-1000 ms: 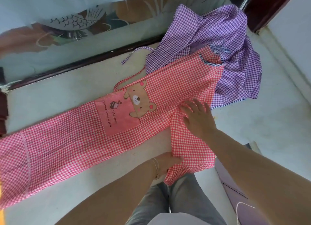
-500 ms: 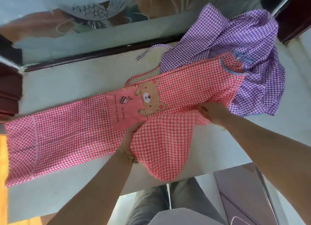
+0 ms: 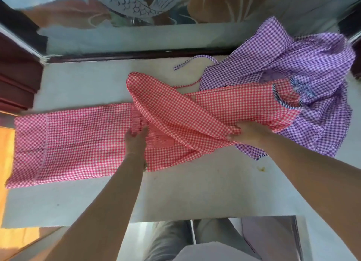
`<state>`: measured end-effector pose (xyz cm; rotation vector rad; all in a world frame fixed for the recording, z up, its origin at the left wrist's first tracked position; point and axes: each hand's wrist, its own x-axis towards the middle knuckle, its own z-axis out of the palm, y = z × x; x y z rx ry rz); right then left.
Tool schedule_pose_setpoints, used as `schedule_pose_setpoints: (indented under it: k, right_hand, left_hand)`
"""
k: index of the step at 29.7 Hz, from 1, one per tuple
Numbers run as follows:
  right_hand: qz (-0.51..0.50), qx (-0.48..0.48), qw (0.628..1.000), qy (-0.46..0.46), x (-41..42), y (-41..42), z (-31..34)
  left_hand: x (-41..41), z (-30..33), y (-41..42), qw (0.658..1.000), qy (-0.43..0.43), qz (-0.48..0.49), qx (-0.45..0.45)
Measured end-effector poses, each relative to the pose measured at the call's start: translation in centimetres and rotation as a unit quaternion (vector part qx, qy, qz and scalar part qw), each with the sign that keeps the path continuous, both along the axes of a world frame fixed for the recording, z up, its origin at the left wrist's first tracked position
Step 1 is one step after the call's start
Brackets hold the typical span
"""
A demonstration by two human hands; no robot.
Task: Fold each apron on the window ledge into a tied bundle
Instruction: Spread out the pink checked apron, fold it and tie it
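A red-and-white gingham apron (image 3: 82, 141) lies stretched along the window ledge (image 3: 195, 192), its long flat part running out to the left of the left hand (image 3: 136, 141). That hand rests on the cloth near its middle, fingertips curled onto a bunched fold. The right hand (image 3: 248, 132) pinches the edge of a raised flap (image 3: 175, 112) that arcs up and over between the two hands. Beyond the right hand, a heap of purple gingham aprons (image 3: 304, 69) sits crumpled, partly under the red apron's far end, with a purple strap (image 3: 193, 60) trailing on the ledge.
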<state>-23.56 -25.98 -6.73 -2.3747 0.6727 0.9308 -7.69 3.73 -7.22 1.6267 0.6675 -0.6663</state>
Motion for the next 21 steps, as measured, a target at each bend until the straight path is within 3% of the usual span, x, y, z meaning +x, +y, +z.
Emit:
schedule_pose_setpoints:
  k: [3,6,9,12,14,17,19,21]
  right_hand:
    - [-0.025,0.025,0.999,-0.010,0.1,-1.0,-0.4]
    - [-0.040,0.038,0.998,0.010,0.4,-1.7,-0.4]
    - [-0.050,0.031,0.997,0.044,0.5,-2.1,-1.0]
    - [-0.072,0.027,0.995,0.059,0.3,-2.2,-0.9]
    - [-0.070,0.056,0.994,0.060,0.3,-2.7,-0.6]
    - [-0.074,0.111,0.989,0.067,0.0,-2.9,-0.6]
    - [0.005,0.082,0.993,0.079,-0.8,-2.7,-1.2]
    - [0.106,0.010,0.994,0.039,-1.7,-2.0,-1.8]
  left_hand:
    - [2.2,-0.2,-1.8,0.997,0.025,-0.072,0.025]
    - [3.0,-0.6,-5.1,0.987,-0.028,-0.145,0.062]
    - [3.7,-1.7,-7.0,0.966,-0.075,-0.196,0.154]
    - [3.4,-2.0,-6.4,0.986,0.030,-0.078,0.141]
    - [2.2,-1.6,-5.3,0.995,0.081,0.054,0.025]
    - [0.0,-1.0,-3.3,0.974,0.071,0.193,-0.092]
    - [-0.9,-1.5,-1.8,0.969,0.069,0.220,-0.090]
    - [-1.2,-2.8,-0.4,0.984,0.054,0.171,0.001]
